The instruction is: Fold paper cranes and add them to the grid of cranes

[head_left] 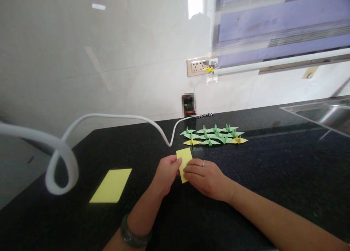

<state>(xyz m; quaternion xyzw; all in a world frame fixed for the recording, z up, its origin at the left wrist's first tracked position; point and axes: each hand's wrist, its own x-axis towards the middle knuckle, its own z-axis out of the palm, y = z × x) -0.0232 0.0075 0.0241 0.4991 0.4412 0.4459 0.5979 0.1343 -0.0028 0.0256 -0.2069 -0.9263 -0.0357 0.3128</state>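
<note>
A small yellow sheet of paper [183, 157], rectangular and apparently folded, is held above the dark countertop between both hands. My left hand [166, 172] pinches its left edge, thumb on top. From the right, my right hand [209, 178] grips the other edge, its fingers lying over the paper's face and hiding part of it. On the counter to the left lies a flat stack of yellow paper [112, 186]. Just beyond my hands stand rows of folded paper cranes, mostly green ones [210, 142], with a yellow crane [192, 142] at the front left and another yellow crane [238, 140] at the right.
A white cable [128, 116] loops across the left side and runs to a phone-like device [189, 105], blurred out, against the wall. A wall socket [201, 66] holds a white plug. The metal sink [328, 116] is set into the black countertop [273, 170] at right.
</note>
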